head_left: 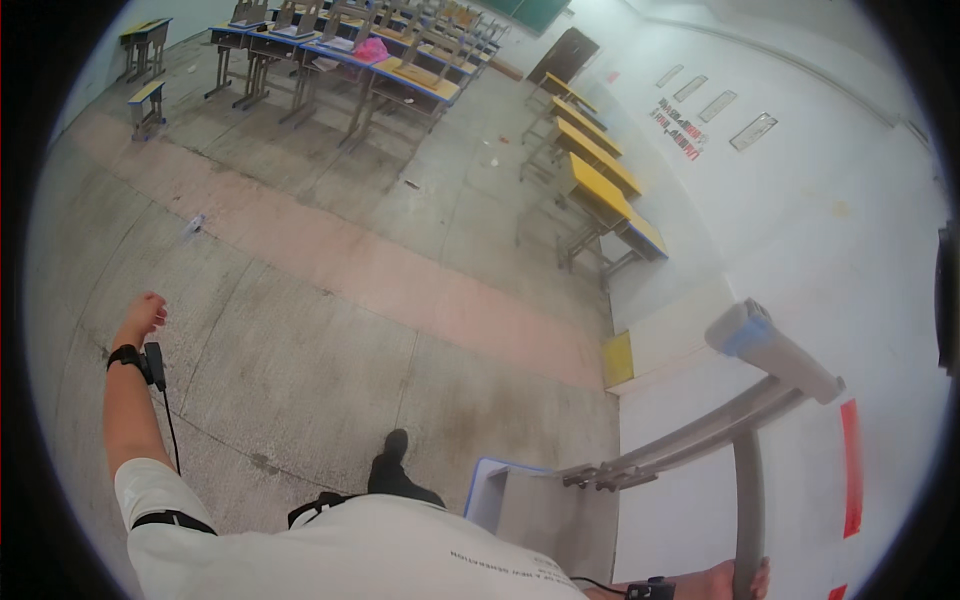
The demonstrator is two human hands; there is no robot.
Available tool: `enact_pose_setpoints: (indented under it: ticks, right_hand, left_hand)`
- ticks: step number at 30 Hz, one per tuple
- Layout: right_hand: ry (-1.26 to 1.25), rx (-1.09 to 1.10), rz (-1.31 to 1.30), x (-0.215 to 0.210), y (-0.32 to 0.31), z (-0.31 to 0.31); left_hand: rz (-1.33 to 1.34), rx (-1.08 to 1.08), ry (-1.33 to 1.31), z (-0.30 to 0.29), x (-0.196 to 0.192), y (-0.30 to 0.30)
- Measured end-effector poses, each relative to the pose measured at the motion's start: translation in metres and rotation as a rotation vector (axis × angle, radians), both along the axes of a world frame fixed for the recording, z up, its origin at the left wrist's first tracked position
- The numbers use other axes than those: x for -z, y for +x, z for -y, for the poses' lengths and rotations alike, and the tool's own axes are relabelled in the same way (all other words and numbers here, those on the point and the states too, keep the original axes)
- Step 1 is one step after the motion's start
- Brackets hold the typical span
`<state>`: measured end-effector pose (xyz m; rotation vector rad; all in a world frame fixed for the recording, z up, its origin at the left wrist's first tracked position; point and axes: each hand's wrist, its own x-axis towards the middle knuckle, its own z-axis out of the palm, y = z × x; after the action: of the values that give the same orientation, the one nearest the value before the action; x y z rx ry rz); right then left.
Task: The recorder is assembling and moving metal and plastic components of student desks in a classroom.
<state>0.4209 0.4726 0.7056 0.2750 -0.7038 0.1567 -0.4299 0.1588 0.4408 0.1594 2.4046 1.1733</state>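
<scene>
Desk flipped over at the lower right of the frame, its grey metal legs sticking up toward the white wall. Right hand sits at the bottom edge with fingers wrapped around one leg. Left hand is out at mid left over the concrete floor, touching nothing; fingers look loosely curled. Rows of desks fill the upper left, with yellow-topped ones along the wall.
</scene>
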Motion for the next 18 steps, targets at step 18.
enact_pose_setpoints:
  ticks: [18]
  right_hand:
    - [0.117, -0.038, 0.329, 0.018, -0.058, -0.119]
  left_hand:
    - [0.417, -0.552, 0.328, -0.007, 0.233, -0.062]
